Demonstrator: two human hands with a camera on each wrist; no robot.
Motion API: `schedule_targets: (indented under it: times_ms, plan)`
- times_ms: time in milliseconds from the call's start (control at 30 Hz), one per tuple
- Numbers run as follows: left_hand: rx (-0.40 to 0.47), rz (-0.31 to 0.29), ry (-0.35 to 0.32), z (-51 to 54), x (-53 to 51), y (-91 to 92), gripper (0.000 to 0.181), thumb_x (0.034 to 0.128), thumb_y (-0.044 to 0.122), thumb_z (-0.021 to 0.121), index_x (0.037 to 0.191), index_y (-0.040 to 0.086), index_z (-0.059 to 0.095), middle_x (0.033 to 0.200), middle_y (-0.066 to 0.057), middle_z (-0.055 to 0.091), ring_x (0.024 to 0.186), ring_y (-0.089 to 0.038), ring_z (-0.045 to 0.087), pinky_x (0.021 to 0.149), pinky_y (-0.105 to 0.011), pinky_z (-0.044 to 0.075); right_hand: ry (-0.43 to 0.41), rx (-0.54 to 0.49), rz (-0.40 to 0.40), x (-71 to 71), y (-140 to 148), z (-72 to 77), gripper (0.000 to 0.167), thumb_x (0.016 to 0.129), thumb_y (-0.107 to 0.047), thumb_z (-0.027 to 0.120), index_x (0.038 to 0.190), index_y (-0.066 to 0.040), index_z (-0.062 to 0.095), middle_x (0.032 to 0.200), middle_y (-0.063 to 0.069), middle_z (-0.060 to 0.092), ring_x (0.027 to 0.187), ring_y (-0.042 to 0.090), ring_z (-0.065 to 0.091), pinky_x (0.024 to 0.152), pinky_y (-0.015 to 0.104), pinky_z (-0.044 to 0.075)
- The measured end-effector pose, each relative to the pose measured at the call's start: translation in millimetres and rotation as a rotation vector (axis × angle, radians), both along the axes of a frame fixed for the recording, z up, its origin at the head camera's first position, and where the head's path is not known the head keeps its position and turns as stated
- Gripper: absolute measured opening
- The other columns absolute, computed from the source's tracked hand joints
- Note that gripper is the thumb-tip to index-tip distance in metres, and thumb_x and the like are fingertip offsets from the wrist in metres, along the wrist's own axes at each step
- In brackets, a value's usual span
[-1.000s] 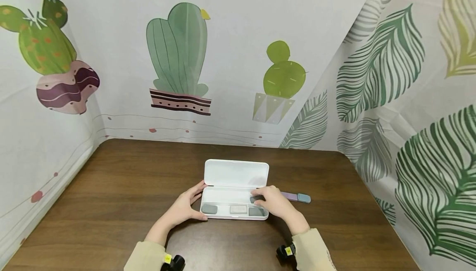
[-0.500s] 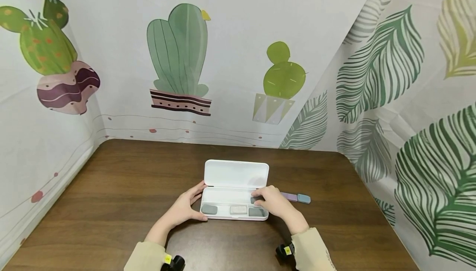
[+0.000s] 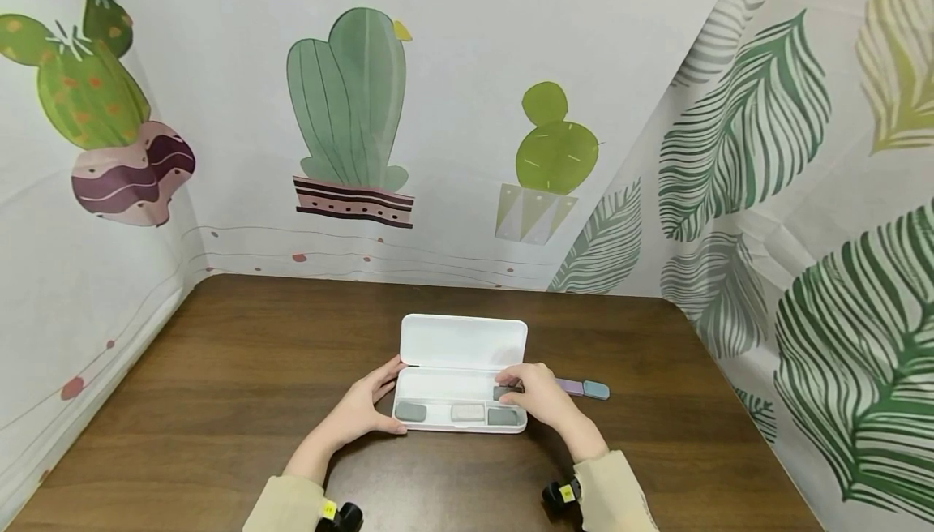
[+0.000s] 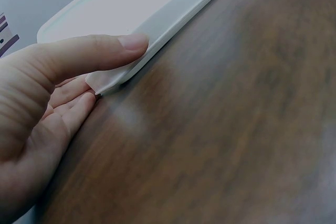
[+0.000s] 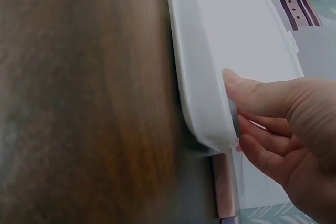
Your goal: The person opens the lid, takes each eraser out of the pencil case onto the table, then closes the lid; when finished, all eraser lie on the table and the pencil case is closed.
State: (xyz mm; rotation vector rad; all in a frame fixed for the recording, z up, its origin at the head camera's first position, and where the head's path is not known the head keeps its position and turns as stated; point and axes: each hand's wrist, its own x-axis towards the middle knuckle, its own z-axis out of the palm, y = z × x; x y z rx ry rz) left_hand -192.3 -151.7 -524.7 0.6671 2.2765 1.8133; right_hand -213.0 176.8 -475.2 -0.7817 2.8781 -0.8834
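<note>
A white hinged case (image 3: 445,383) lies on the table with its lid (image 3: 463,341) raised. My left hand (image 3: 357,405) holds its left end, the thumb on the front edge and the fingers around the side. In the left wrist view that thumb (image 4: 113,51) presses on the case wall. My right hand (image 3: 540,394) reaches over the right end and pinches a small dark grey piece (image 3: 503,392) in the back compartment. Its fingers partly hide the piece. In the front row sit a grey block (image 3: 411,411), a pale textured block (image 3: 468,412) and another grey block (image 3: 503,416).
A flat purple stick with a blue end (image 3: 596,390) lies to the right of the case, partly behind the right hand. The brown wooden table (image 3: 255,370) meets a patterned cloth (image 3: 460,110) at the back and sides.
My right hand and the grey piece in its fingers have shifted very slightly to the right. The left hand and the case have stayed in place.
</note>
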Motion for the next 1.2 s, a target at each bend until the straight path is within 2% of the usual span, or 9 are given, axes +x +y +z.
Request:
schedule_targets:
  times_ms: [167,367,567,700,967,1200]
  plan:
    - [0.003,-0.002,-0.003,-1.7,-1.0,-0.2,0.114,0.0621,0.007,0.091,0.151,-0.009,0.021,0.150,-0.029,0.037,0.140,-0.042,0.033,0.106,-0.004,0.034,-0.006,-0.054,0.008,-0.8,6,-5.6,0.021,0.080,-0.010,0.078,0.101,-0.006,0.074,0.093,0.001,0.074,0.087,0.017,0.066,0.077,0.027,0.058]
    - [0.004,-0.001,0.002,-2.1,-1.2,-0.2,0.115,0.0619,0.007,0.091,0.151,-0.009,0.021,0.150,-0.029,0.038,0.140,-0.042,0.033,0.106,-0.003,0.034,-0.054,-0.133,-0.012,-1.3,10,-9.9,0.023,0.080,-0.010,0.079,0.103,-0.007,0.074,0.095,0.003,0.074,0.087,0.017,0.065,0.074,0.023,0.056]
    - [0.004,0.001,0.003,-1.6,-1.1,-0.1,0.114,0.0620,0.007,0.091,0.151,-0.008,0.021,0.150,-0.029,0.038,0.140,-0.042,0.033,0.106,-0.003,0.034,-0.065,-0.182,-0.010,-2.6,12,-13.1,0.021,0.080,-0.011,0.080,0.099,-0.007,0.074,0.090,0.002,0.073,0.082,0.011,0.064,0.070,0.020,0.054]
    - [0.006,0.002,0.000,-1.5,-1.3,-0.1,0.114,0.0617,0.007,0.091,0.152,-0.007,0.022,0.150,-0.028,0.038,0.140,-0.042,0.033,0.107,-0.004,0.034,-0.076,-0.195,-0.007,-2.9,13,-15.3,0.019,0.080,-0.011,0.079,0.098,-0.008,0.073,0.089,0.001,0.073,0.081,0.009,0.064,0.070,0.019,0.054]
    - [0.004,0.005,0.007,-2.3,-1.5,0.2,0.115,0.0613,0.007,0.091,0.152,-0.006,0.022,0.150,-0.028,0.038,0.140,-0.041,0.033,0.107,-0.004,0.034,-0.074,-0.169,-0.006,-2.6,16,-17.8,0.024,0.083,-0.015,0.077,0.106,-0.008,0.075,0.099,0.003,0.076,0.092,0.019,0.069,0.078,0.023,0.057]
    - [0.009,0.009,0.005,-2.9,-1.3,0.1,0.115,0.0605,0.005,0.091,0.152,-0.006,0.023,0.150,-0.027,0.039,0.140,-0.041,0.034,0.107,-0.004,0.034,-0.076,-0.169,0.003,-1.7,17,-19.9,0.023,0.084,-0.015,0.075,0.106,-0.008,0.075,0.101,0.004,0.076,0.095,0.021,0.069,0.084,0.027,0.058]
